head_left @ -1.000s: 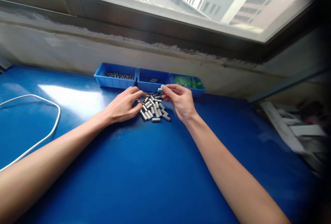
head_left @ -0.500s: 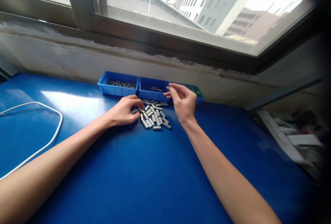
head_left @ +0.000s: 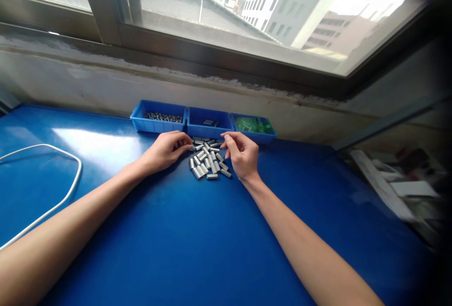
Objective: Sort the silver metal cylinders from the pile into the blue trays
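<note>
Metal pieces [head_left: 213,166] are lying between left hand [head_left: 165,151] and right hand [head_left: 246,157], apparently for easy reach; both are forming narrow pinches at the pile's edges, holding what, I cannot tell

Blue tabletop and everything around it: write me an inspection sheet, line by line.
Surface: blue tabletop, glare at left.
Job's things: metal spacers loose in a pile; behind, left bin with small metal parts, middle bin with a few metal pieces, right bin with green packets.
Clutter: blurred items beyond the right edge.
Hands: left hand at the pile's left, right hand at its right; cannot tell whether either grip holds a spacer.
Cables: white cable, curving at left.
Surroundings: window frame above a patchy wall.
</note>
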